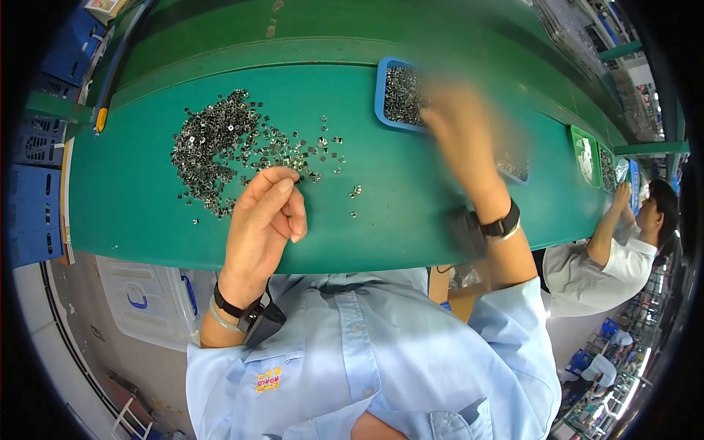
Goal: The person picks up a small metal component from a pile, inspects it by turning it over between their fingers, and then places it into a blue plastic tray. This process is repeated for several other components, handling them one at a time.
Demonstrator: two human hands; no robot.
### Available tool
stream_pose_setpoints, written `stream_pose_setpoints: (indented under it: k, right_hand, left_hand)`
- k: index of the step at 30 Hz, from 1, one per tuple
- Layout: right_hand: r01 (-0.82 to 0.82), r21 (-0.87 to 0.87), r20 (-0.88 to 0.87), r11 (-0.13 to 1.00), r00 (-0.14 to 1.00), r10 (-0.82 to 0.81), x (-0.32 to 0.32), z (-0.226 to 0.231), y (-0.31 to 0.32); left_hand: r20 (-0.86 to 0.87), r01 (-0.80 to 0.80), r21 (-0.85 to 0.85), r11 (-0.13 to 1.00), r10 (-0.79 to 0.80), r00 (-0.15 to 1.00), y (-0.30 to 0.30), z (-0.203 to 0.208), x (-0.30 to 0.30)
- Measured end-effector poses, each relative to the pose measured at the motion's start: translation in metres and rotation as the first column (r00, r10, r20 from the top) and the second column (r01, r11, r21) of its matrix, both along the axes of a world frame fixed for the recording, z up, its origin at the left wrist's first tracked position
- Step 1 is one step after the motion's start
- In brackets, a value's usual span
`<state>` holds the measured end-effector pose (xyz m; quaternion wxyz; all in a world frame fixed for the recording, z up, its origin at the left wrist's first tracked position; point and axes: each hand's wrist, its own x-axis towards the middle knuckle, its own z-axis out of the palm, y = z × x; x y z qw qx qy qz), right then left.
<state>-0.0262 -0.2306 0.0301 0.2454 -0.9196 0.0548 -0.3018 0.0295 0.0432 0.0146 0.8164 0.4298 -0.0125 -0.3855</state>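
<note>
Okay, parts [192, 155] are heaped on the tabletop [125, 198] and in the blue bin [380, 97], our left hand [257, 218] has fingers [278, 192] pinched, contents unclear, right hand [463, 139] too blurred to tell, so we should pinch lightly, reach low around the rim.

the green-topped workbench [411, 213] carries a loose heap of small black-and-silver components [209, 139], thinning rightward into scattered pieces, plus a blue plastic tray [380, 95] and, farther right, a green tray [576, 135].
</note>
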Motion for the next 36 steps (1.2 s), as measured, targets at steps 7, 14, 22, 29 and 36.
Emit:
stream_pose_setpoints:
  k: [7, 14, 22, 29, 36]
  right_hand:
    - [-0.383, 0.090, -0.350, 0.919, 0.852, 0.389, -0.024, -0.019, 0.054]
    - [-0.316, 0.133, -0.247, 0.939, 0.907, 0.341, -0.022, -0.016, 0.053]
    - [-0.178, 0.070, -0.236, 0.982, 0.953, 0.189, -0.024, -0.019, 0.038]
    - [-0.281, -0.016, -0.297, 0.960, 0.918, 0.264, -0.015, -0.022, 0.047]
    - [-0.333, 0.100, -0.220, 0.938, 0.912, 0.347, -0.014, -0.020, 0.054]
  left_hand:
    - [-0.017, 0.103, 0.002, 0.995, -0.103, 0.995, -0.003, -0.006, -0.005]
    - [-0.034, 0.185, 0.070, 0.980, -0.183, 0.982, -0.013, -0.003, -0.013]
    - [0.007, 0.169, 0.085, 0.982, -0.170, 0.985, -0.017, 0.001, -0.009]
    - [-0.015, 0.153, 0.072, 0.986, -0.152, 0.988, -0.013, -0.003, -0.010]
    - [-0.036, 0.204, 0.116, 0.972, -0.201, 0.979, -0.019, 0.001, -0.012]
